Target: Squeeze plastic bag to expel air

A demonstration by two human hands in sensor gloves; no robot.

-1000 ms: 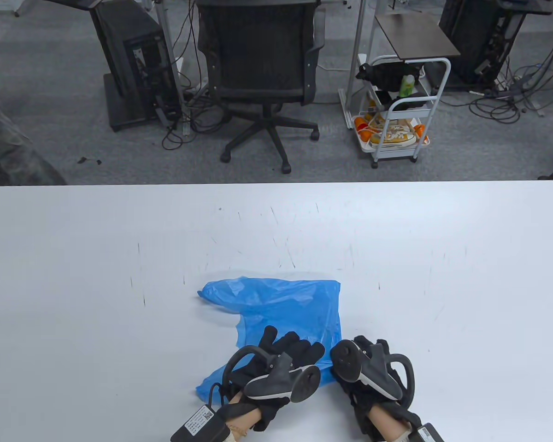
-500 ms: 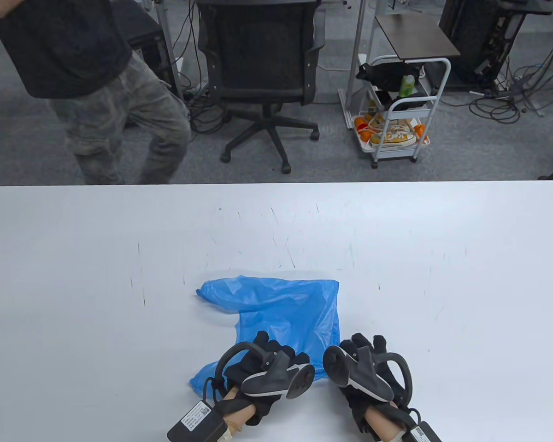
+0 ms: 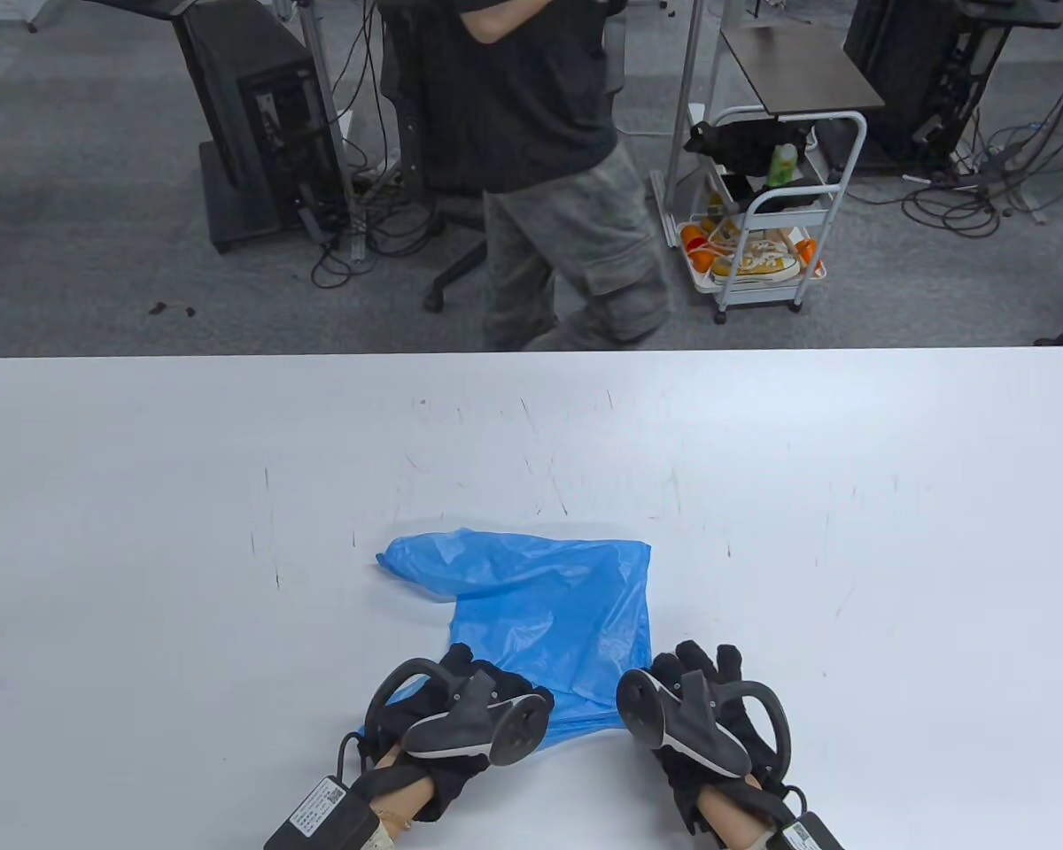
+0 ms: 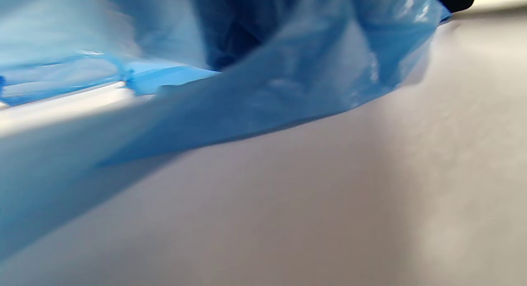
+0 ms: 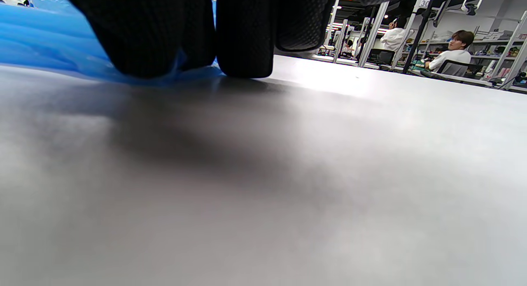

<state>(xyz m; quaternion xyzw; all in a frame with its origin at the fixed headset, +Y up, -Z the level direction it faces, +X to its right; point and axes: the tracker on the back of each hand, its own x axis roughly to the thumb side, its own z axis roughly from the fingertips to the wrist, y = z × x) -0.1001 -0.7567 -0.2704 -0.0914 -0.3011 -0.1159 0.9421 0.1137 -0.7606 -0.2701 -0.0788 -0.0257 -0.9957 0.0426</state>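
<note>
A blue plastic bag (image 3: 554,602) lies mostly flat on the white table (image 3: 142,531), near the front edge. My left hand (image 3: 478,680) is on the bag's near left corner with its fingers curled into the film. In the left wrist view the bag (image 4: 288,84) hangs slightly raised off the table. My right hand (image 3: 704,662) lies at the bag's near right corner. In the right wrist view its fingers (image 5: 243,35) press down on the table and on the bag's edge (image 5: 37,43).
A person (image 3: 549,177) walks past just behind the table's far edge, in front of an office chair. A white cart (image 3: 762,239) with shoes stands at the back right. A computer tower (image 3: 257,115) stands at the back left.
My left hand has slid left and toward me, now covering the bag's near left corner. The right hand has barely moved. The person behind the table has walked from left to centre.
</note>
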